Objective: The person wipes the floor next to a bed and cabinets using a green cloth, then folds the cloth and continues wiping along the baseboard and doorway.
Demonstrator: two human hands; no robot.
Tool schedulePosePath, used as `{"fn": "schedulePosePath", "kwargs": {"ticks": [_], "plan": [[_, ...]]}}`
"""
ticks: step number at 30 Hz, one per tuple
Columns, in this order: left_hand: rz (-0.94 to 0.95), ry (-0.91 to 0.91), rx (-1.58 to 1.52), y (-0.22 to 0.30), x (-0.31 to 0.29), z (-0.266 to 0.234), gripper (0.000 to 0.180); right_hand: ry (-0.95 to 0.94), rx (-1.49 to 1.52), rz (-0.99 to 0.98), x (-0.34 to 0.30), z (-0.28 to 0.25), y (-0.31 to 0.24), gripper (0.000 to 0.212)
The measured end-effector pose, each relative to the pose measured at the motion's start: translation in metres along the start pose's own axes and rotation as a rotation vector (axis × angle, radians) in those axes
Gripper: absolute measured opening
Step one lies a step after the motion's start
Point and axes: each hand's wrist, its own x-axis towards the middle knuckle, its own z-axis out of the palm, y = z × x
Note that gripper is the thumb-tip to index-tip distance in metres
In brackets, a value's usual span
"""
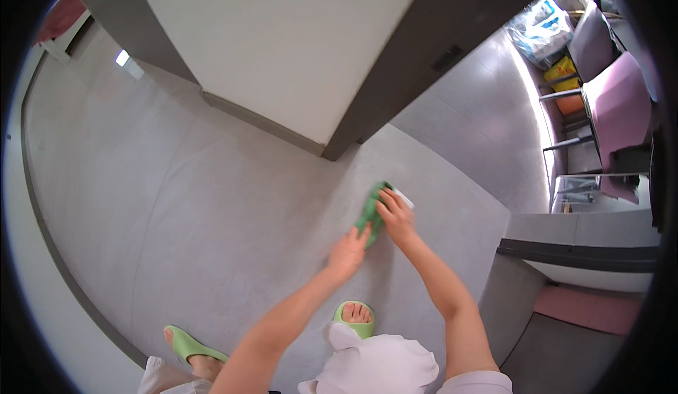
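Observation:
Both hands are on a long, soft-looking green item [370,217], smeared by motion, so I cannot tell its exact kind. My left hand [347,251] has its fingers closed on the lower end. Higher up, my right hand [395,214] grips the far end, where a dark patch shows. A small white piece [405,198] sticks out beside the right hand's fingers; whether it belongs to the green item is unclear. The item is in front of me over the grey floor [247,210], and I cannot tell whether it touches the floor.
Ahead stands a white wall corner [282,41] with a dark door frame [395,62]. Through the doorway are pink chairs [620,101] and plastic-wrapped packs [542,32]. My feet wear green slippers [365,328]. A dark-edged ledge [579,254] is at the right.

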Motion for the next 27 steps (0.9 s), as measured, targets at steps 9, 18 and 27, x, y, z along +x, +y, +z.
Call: {"fn": "schedulePosePath", "kwargs": {"ticks": [9, 18, 27], "plan": [[0.23, -0.253, -0.056, 0.064, -0.005, 0.03, 0.068, -0.171, -0.186, 0.203, -0.102, -0.092, 0.016, 0.023], [-0.076, 0.272, 0.277, -0.028, 0.039, -0.098, 0.062, 0.006, 0.119, -0.127, 0.112, 0.027, -0.005, 0.02], [0.027, 0.021, 0.096, 0.029, 0.079, -0.008, 0.065, 0.156, 0.063, -0.042, 0.032, 0.002, 0.087, 0.018]]}}
